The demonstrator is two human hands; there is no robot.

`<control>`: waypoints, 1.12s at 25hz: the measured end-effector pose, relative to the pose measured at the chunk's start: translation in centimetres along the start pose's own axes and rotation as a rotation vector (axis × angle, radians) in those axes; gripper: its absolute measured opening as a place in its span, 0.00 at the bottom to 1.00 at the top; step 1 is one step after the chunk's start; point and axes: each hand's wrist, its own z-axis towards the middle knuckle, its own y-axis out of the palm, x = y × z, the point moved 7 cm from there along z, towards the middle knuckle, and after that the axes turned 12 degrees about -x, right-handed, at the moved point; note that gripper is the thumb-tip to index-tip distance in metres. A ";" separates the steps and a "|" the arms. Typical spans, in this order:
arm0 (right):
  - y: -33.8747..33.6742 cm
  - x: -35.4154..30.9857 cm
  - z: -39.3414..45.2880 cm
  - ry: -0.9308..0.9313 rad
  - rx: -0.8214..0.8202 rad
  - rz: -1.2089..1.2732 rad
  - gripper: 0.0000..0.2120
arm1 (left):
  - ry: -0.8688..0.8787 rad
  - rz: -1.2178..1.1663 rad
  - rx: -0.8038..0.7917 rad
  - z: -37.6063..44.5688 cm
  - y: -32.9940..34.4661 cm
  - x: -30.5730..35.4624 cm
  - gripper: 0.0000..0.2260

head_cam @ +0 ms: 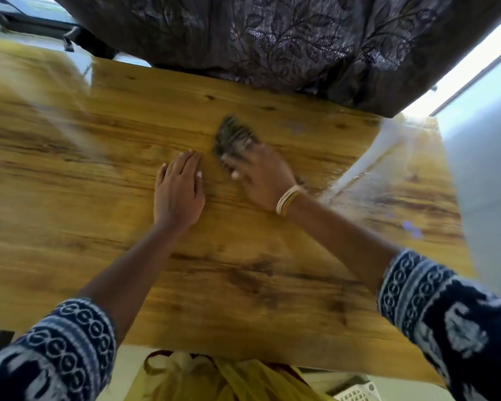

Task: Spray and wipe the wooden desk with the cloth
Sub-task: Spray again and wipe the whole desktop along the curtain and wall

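Pressing the dark cloth [234, 138] onto the wooden desk [243, 270], my right hand [262, 176] has its fingers curled over it, the bunched rag poking out ahead of my fingertips. My left hand [178, 188] lies flat just beside, fingers together. Bunched so small, the cloth could slip free or leave streaks.

wooden desk [243, 256] carrying: cloth [233, 138] lying under right hand [261, 178] fingers, left hand [178, 192] resting flat just left of that grip
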 end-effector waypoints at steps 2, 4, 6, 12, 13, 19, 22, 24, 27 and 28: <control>1.1 -5.4 -2.6 -0.112 -0.067 0.005 0.23 | -0.018 0.008 -0.012 0.1 0.1 0.0 0.20; 1.2 -6.1 -1.7 -0.064 -0.082 0.100 0.23 | -0.040 -0.001 -0.013 0.1 0.1 -0.1 0.21; 0.4 -4.6 2.0 0.041 -0.073 0.096 0.24 | -0.053 -0.004 -0.007 0.2 0.0 0.0 0.22; -0.6 9.6 8.0 0.588 -0.107 0.226 0.27 | -0.030 0.017 -0.022 0.0 0.4 -0.3 0.22; -0.6 13.2 5.6 0.681 -0.078 0.216 0.27 | -0.028 0.017 -0.029 0.1 0.4 -0.3 0.22; 0.6 23.3 -11.7 1.299 0.082 0.320 0.27 | -0.041 0.012 -0.020 0.0 0.4 -0.1 0.22; -0.3 19.0 -7.7 1.471 0.031 0.314 0.31 | -0.045 0.004 -0.021 -0.1 0.4 -0.1 0.22; -0.7 13.0 -0.1 1.101 0.004 0.187 0.31 | -0.036 0.008 -0.026 0.0 0.4 -0.1 0.22; -0.3 1.3 8.6 0.339 -0.102 0.140 0.27 | -0.042 0.000 -0.025 0.0 0.2 -0.2 0.22; -0.4 -0.4 9.3 0.154 -0.128 0.132 0.26 | -0.039 -0.001 -0.027 0.0 0.2 -0.2 0.22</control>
